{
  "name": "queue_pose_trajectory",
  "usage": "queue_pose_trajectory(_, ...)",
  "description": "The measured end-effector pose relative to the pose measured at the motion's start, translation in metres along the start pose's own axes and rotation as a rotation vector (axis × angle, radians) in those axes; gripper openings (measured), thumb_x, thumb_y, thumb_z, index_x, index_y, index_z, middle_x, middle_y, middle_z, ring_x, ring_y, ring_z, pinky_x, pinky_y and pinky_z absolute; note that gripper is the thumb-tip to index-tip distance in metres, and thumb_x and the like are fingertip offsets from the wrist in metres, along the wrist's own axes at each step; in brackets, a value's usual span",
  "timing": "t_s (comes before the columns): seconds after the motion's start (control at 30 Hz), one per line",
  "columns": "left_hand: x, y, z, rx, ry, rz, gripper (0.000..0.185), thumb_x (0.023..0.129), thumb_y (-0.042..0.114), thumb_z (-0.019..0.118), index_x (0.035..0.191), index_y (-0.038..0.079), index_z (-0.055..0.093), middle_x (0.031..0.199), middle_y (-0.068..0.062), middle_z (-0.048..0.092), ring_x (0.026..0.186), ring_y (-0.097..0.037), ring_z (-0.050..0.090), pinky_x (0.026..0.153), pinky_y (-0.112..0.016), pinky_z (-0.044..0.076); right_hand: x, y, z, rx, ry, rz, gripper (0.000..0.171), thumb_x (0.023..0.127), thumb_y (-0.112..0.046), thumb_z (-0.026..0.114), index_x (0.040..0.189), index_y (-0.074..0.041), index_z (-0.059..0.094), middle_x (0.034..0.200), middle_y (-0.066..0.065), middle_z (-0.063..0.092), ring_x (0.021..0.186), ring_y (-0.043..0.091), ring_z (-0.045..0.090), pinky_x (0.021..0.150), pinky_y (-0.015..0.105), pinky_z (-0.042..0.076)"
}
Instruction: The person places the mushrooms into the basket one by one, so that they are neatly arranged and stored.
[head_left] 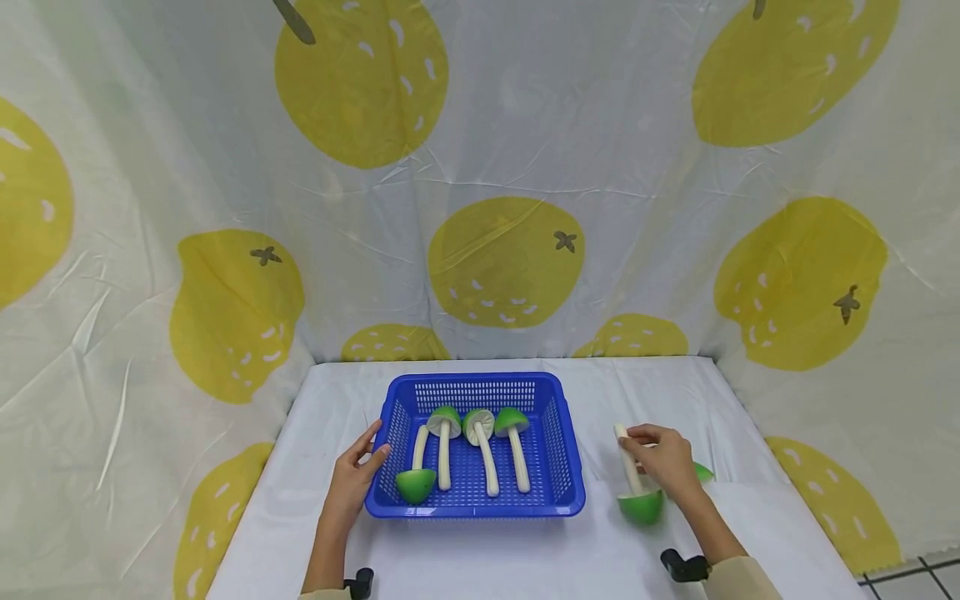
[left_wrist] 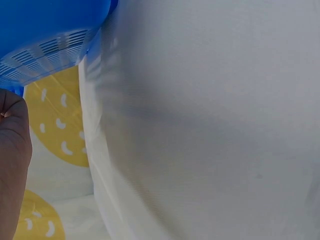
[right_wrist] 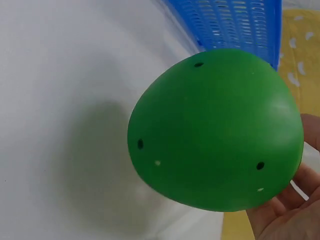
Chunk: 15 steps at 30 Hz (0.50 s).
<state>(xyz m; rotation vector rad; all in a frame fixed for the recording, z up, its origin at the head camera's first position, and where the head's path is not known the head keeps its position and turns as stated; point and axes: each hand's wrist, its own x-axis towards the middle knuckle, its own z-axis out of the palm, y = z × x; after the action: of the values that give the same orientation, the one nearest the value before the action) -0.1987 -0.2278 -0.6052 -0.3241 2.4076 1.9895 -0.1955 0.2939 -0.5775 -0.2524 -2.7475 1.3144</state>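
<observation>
My right hand (head_left: pixel 667 458) pinches the pale stem of a toy mushroom (head_left: pixel 640 507) to the right of the basket. Its green cap points down and toward me. Seen from the right wrist, that rounded cap (right_wrist: pixel 215 132) with dark specks fills the middle and covers part of the hand. On the other side, my left hand (head_left: pixel 354 477) holds the left rim of a blue plastic basket (head_left: pixel 480 510), thumb at the rim. Inside lie several green-capped mushrooms (head_left: pixel 512 421) side by side; the leftmost mushroom (head_left: pixel 416 485) has its cap toward me, the others away.
Another green cap (head_left: pixel 703 472) shows partly behind my right hand. White cloth covers the table (head_left: pixel 465 558), and a lemon-print curtain (head_left: pixel 510 108) encloses its back and sides. Tiled floor (head_left: pixel 911 582) appears at lower right.
</observation>
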Motion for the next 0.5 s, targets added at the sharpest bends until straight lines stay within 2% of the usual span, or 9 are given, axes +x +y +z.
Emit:
queue_pose_trajectory(0.3,-0.001,0.001,0.000,-0.003,-0.004,0.005,0.058,0.098,0.036,0.072,0.152,0.030,0.053,0.111,-0.008,0.053,0.086,-0.019,0.067,0.072,-0.025,0.059,-0.001,-0.016,-0.005,0.149,0.010,0.071,0.044,0.095,-0.033,0.075,0.123,0.001,0.071,0.110,0.020,0.073,0.079,0.016,0.072,0.064,0.029,0.061)
queue_pose_trajectory(0.5,0.000,0.000,0.000,-0.001,-0.005,-0.007,0.058,0.097,0.039,0.072,0.151,0.032,0.053,0.113,-0.008,0.052,0.088,-0.019,0.065,0.073,-0.024,0.058,-0.001,-0.024,-0.005,0.205,0.056,0.098,0.050,0.096,-0.040,0.073,0.127,-0.001,0.069,0.115,0.021,0.070,0.076,0.010,0.072,0.064,0.028,0.061)
